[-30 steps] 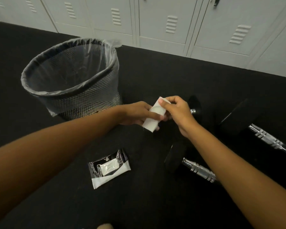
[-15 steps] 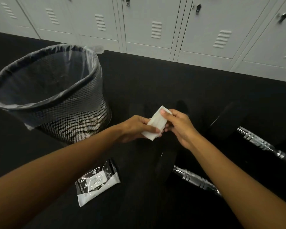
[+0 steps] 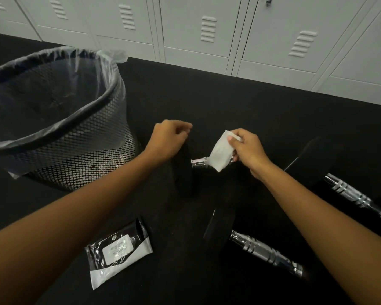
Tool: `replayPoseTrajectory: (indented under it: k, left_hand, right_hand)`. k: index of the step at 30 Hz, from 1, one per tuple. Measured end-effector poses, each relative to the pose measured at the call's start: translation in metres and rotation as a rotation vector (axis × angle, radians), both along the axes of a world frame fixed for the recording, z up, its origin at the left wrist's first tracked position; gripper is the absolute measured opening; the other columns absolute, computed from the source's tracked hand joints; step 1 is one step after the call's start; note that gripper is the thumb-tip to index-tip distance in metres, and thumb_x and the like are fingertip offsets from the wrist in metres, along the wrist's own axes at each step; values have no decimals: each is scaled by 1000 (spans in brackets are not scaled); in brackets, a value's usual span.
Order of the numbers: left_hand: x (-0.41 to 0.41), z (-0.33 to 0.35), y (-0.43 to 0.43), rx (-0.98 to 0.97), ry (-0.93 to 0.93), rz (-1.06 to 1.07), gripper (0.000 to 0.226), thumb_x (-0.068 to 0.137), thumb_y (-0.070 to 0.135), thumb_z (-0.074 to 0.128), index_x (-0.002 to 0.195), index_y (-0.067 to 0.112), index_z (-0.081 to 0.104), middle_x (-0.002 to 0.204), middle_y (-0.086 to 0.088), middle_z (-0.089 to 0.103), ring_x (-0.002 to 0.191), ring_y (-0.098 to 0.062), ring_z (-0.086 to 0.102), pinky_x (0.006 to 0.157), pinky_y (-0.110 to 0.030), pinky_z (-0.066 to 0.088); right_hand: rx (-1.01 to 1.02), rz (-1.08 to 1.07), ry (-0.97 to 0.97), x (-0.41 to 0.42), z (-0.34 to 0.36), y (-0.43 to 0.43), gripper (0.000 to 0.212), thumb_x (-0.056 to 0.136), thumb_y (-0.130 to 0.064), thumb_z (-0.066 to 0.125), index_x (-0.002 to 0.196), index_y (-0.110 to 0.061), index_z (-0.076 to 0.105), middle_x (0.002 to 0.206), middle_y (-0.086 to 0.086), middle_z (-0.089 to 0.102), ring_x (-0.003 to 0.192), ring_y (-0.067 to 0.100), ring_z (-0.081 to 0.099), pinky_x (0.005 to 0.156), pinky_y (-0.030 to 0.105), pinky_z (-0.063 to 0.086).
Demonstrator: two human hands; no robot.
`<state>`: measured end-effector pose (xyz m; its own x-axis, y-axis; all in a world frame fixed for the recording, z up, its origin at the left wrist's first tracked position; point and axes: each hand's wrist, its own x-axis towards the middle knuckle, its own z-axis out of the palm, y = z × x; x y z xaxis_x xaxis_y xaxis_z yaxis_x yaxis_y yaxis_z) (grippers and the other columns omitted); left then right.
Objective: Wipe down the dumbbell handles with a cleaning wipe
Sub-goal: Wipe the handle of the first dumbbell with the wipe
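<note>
- Wipe packet (image 3: pixel 119 253), lower centre-left on the black floor (image 3: pixel 229 102). Cannot tell whether its flap is sealed. If it is open, the remaining wipes may dry out.
- Nearest dumbbell handle (image 3: pixel 264 252), lower right, ridged chrome, partly under the right forearm. A drop of that arm could nudge it and set it rolling. Nothing shows whether it has been wiped.
- Far-right dumbbell handle (image 3: pixel 356 194), at the right edge. It is well apart from the hands and half out of view, so it is easy to skip.
- Right hand (image 3: pixel 248 150), frame centre, pinches the cleaning wipe (image 3: pixel 221 155) between thumb and fingers. The wipe is folded small and hangs against the middle dumbbell handle (image 3: pixel 198 162), not wrapped round it.
  - Risk: with only one face pressed, the underside and the grooves go unwiped.
  - Risk: a light pinch could lose the wipe on the ridges.
- Left hand (image 3: pixel 167 139), fingers curled, just above that dumbbell's black head (image 3: pixel 182 172). It is dark on dark, so I cannot tell whether it grips the head. If the head is not held, the bar may roll or spin under the rubbing.
- Mesh waste bin (image 3: pixel 86 155), upper left, loose clear liner, close to the left forearm. A careless elbow could tip it.
</note>
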<state>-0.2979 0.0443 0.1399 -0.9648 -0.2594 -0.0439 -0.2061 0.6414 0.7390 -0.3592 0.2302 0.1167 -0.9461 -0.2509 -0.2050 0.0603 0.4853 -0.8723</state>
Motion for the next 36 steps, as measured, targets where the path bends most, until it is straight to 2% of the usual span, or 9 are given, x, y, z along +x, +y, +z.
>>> replayPoseTrajectory:
  k: [2, 5, 9, 11, 17, 22, 27, 32, 36]
  left_hand:
    - [-5, -15, 1, -79, 55, 37, 35, 94, 9, 47, 128, 10, 54, 130, -5, 56, 119, -13, 51, 98, -21, 38]
    - [-12, -43, 9, -145, 26, 84, 34, 98, 18, 42, 128, 7, 53, 131, -9, 55, 122, -19, 50, 102, -27, 35]
    - [-9, -61, 21, -255, 82, 221, 36, 100, 25, 33, 107, 8, 64, 106, -8, 66, 98, -17, 60, 81, -23, 39]
    - [-9, -62, 21, -253, 101, 242, 37, 100, 25, 32, 105, 9, 65, 105, -7, 67, 97, -16, 60, 79, -22, 37]
    - [-11, -62, 19, -240, 99, 282, 37, 100, 25, 32, 103, 8, 65, 107, -6, 67, 99, -16, 59, 79, -23, 37]
    - [-8, -64, 22, -251, 118, 328, 35, 99, 25, 35, 104, 10, 66, 108, -3, 67, 99, -12, 60, 77, -20, 37]
    - [-2, -64, 25, -285, 164, 301, 32, 97, 24, 39, 112, 12, 65, 117, 0, 65, 108, -9, 57, 84, -16, 36]
    - [2, -67, 28, -272, 181, 316, 31, 96, 23, 42, 112, 11, 66, 117, -2, 65, 108, -10, 59, 85, -17, 38]
    - [4, -65, 26, -253, 197, 346, 30, 96, 22, 43, 110, 11, 67, 117, -1, 66, 108, -10, 59, 85, -17, 38]
  right_hand:
    - [86, 107, 2, -7, -5, -8, 16, 97, -15, 44, 105, -15, 57, 98, 2, 59, 85, 14, 57, 67, 25, 50]
    - [152, 236, 0, -10, -11, -23, 20, 95, -14, 45, 110, -13, 58, 108, 8, 61, 99, 21, 58, 83, 34, 49]
    - [193, 323, -20, -8, -25, -42, 14, 93, -17, 48, 106, -18, 56, 109, 4, 59, 102, 21, 57, 86, 42, 51]
    - [222, 293, 22, -7, -35, -51, 12, 90, -23, 54, 101, -24, 49, 109, 4, 57, 101, 24, 56, 85, 46, 50]
    - [350, 271, 264, 6, -59, -65, 24, 88, -20, 57, 106, -21, 42, 109, 8, 47, 98, 25, 49, 84, 39, 46]
    - [531, 294, 695, 12, -64, -64, 28, 85, -23, 60, 111, -16, 51, 114, 5, 50, 101, 21, 44, 82, 31, 38]
    - [462, 374, 722, 28, -74, -55, 25, 94, -23, 43, 101, -12, 63, 102, 3, 63, 97, 22, 50, 86, 34, 37]
    - [476, 381, 785, 48, -93, -40, 34, 87, -12, 58, 120, -8, 60, 116, 5, 64, 110, 25, 53, 107, 43, 31]
    - [428, 367, 793, 48, -87, -43, 41, 79, -5, 66, 119, -7, 61, 112, 5, 67, 106, 26, 57, 107, 45, 33]
